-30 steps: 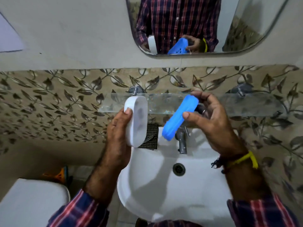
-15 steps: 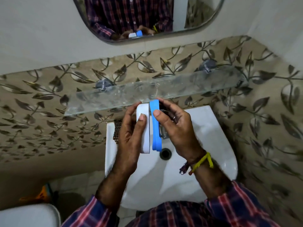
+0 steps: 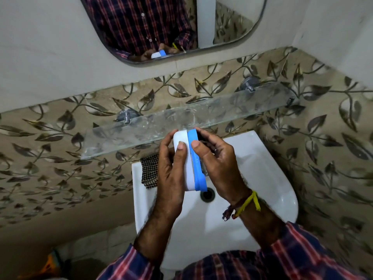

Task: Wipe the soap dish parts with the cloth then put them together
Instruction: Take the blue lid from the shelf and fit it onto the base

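Observation:
Over the sink I hold the two soap dish parts on edge, pressed side by side. My left hand (image 3: 171, 168) grips the white base (image 3: 186, 170), thumb on its near face. My right hand (image 3: 218, 168) grips the blue insert (image 3: 196, 166), thumb on its rim, fingers behind it. The blue part lies flush against the white one's right side. The checked cloth (image 3: 149, 170) lies on the sink's back left corner, partly hidden behind my left hand.
The white sink (image 3: 252, 178) has its drain (image 3: 206, 196) just below the dish; the tap is hidden behind my right hand. A glass shelf (image 3: 141, 134) runs along the leaf-patterned wall above. A mirror (image 3: 171, 27) hangs higher up. Floor shows at lower left.
The two parts were held apart a second ago; my hands have brought them together, blue against white. The camera has shifted, so the sink sits more central.

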Tool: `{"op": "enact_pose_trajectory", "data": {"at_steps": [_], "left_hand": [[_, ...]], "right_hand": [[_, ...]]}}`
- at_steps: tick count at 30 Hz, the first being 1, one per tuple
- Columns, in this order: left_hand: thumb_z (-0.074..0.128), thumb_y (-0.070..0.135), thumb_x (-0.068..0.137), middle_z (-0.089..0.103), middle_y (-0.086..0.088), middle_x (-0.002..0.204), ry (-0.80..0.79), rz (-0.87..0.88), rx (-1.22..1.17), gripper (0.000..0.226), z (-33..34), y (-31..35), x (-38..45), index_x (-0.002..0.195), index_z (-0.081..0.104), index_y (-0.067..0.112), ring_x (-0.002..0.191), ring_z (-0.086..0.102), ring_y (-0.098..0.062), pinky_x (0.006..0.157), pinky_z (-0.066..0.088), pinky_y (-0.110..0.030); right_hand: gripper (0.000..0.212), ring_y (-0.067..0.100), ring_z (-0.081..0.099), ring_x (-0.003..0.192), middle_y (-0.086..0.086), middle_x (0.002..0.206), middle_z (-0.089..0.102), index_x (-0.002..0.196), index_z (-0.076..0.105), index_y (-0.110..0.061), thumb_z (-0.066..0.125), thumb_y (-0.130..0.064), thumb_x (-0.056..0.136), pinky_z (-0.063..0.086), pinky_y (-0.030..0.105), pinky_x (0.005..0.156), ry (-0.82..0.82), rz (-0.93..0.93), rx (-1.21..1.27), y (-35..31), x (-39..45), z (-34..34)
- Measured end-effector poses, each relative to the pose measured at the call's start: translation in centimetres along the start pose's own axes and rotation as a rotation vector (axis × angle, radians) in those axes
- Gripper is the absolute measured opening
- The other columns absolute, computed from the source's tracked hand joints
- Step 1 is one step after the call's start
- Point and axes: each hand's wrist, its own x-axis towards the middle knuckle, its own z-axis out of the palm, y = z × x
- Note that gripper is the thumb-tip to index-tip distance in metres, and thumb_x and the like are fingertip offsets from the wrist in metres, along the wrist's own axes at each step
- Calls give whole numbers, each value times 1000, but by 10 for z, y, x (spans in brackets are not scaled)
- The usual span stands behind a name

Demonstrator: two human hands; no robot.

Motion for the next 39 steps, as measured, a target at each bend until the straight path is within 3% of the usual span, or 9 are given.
{"op": "enact_pose_trajectory", "data": {"at_steps": [7, 13, 18, 24, 29, 31, 35, 39], "left_hand": [[52, 45, 95, 71, 3, 112, -14, -46, 20, 44, -1, 3, -3, 136, 53, 31, 100, 72, -16, 72, 59, -27], [50, 43, 95, 68, -3, 116, 7, -44, 39, 45, 6, 1, -8, 136, 52, 25, 101, 70, -16, 77, 61, -33], [46, 44, 95, 66, -2, 120, 32, -41, 52, 46, 12, -2, -11, 137, 50, 23, 105, 69, -17, 79, 59, -32], [41, 47, 95, 61, -4, 127, 47, -77, 86, 44, 16, -1, -14, 135, 45, 30, 112, 64, -24, 91, 56, -58], [38, 48, 94, 53, -7, 140, 49, -83, 143, 53, 21, 2, -18, 142, 39, 23, 126, 57, -24, 102, 49, -57], [38, 48, 93, 49, -7, 145, 44, -79, 173, 57, 21, 2, -17, 144, 37, 21, 131, 52, -23, 107, 45, -54], [38, 48, 93, 49, -8, 146, 41, -79, 189, 58, 19, 1, -17, 144, 37, 22, 132, 51, -24, 107, 45, -54], [40, 46, 93, 54, -11, 140, 66, -70, 182, 56, 20, 2, -15, 141, 42, 17, 129, 54, -27, 106, 45, -55]], "right_hand": [[46, 16, 70, 107, 3, 120, 70, 129, 64, -17, 64, -33, 85, 60, 34, 89, 29, 9, -16, 3, 0, 5], [50, 23, 66, 114, 10, 127, 66, 130, 62, -11, 62, -33, 85, 56, 48, 97, 86, -23, -75, 9, -3, 10], [49, 14, 65, 113, 6, 126, 65, 130, 63, -16, 59, -35, 86, 56, 42, 97, 93, -16, -81, 15, -7, 13], [48, 26, 64, 115, 11, 126, 64, 129, 63, -12, 57, -33, 86, 52, 54, 99, 89, 44, 21, 20, -8, 13], [51, 44, 59, 117, 23, 127, 60, 124, 58, -10, 57, -40, 83, 47, 62, 100, 81, 109, 140, 23, -11, 17], [51, 45, 56, 120, 27, 129, 57, 124, 55, -6, 54, -36, 84, 44, 62, 103, 88, 122, 163, 22, -10, 18], [64, 42, 55, 123, 24, 131, 56, 124, 54, -10, 53, -52, 75, 44, 61, 104, 75, 120, 162, 24, -11, 22], [61, 48, 58, 119, 28, 128, 60, 120, 57, -11, 63, -50, 74, 48, 59, 103, 54, 179, 277, 26, -9, 20]]}}
